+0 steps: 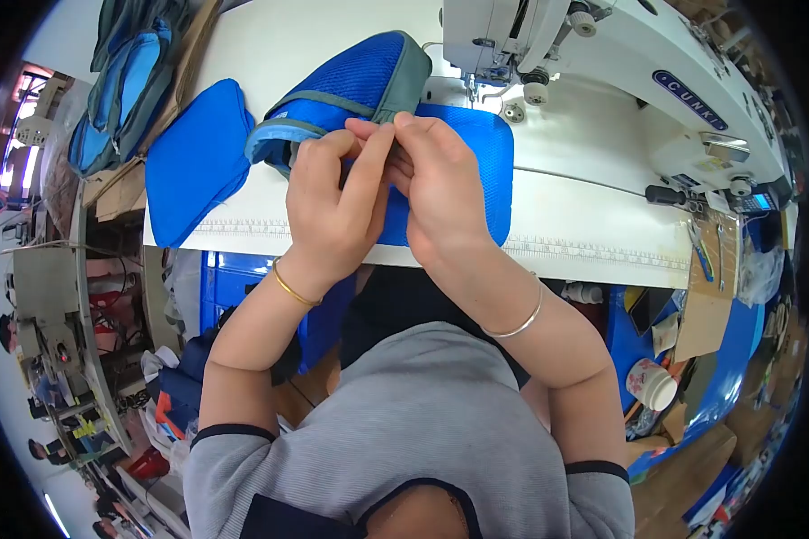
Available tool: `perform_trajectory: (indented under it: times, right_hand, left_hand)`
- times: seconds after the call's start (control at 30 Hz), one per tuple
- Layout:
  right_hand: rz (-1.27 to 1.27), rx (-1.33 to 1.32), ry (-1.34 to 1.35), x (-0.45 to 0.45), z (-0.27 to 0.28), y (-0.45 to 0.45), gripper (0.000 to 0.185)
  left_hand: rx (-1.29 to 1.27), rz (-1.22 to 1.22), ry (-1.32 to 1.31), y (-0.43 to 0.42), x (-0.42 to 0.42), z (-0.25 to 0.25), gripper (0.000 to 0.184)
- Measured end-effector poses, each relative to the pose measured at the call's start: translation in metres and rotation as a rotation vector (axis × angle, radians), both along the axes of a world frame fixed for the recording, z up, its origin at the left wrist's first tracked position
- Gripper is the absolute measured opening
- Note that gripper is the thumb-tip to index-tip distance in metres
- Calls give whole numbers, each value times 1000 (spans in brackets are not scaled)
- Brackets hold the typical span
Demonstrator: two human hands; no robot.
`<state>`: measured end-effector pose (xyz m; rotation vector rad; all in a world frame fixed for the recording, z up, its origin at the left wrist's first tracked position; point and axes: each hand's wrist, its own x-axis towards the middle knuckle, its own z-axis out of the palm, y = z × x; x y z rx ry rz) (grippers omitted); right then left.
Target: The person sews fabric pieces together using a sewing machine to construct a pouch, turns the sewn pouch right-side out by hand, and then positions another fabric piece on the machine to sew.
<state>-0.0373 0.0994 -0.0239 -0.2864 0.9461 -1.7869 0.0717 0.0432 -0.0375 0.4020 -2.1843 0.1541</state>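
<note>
A blue mesh shoe upper (pixel 346 76) with grey trim and a light-blue padded edge lies on the sewing machine table, in front of the needle area. Both hands meet at its near grey edge. My left hand (pixel 337 198) is closed, thumb and fingers pinched together at that edge. Closed in a similar pinch, my right hand (pixel 445 184) touches the fingertips of the left. The fingers hide the exact spot they grip. Beneath my right hand lies a flat blue mesh piece (pixel 490 148) with rounded corners.
The white sewing machine (pixel 629 63) stands at the back right. A flat blue fabric piece (pixel 198 162) and stacked grey-blue uppers (pixel 126 90) are on the left. A screwdriver (pixel 665 195) and small snips (pixel 699 251) lie right. A printed ruler (pixel 593 250) runs along the front edge.
</note>
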Motion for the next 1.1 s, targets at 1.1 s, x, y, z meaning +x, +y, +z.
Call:
perform_trajectory:
  times: [1.1]
  right_hand:
    - [301,240,518,-82,-33,-19,22]
  left_hand:
    - [-312,-16,-282,20,-9,-12,21]
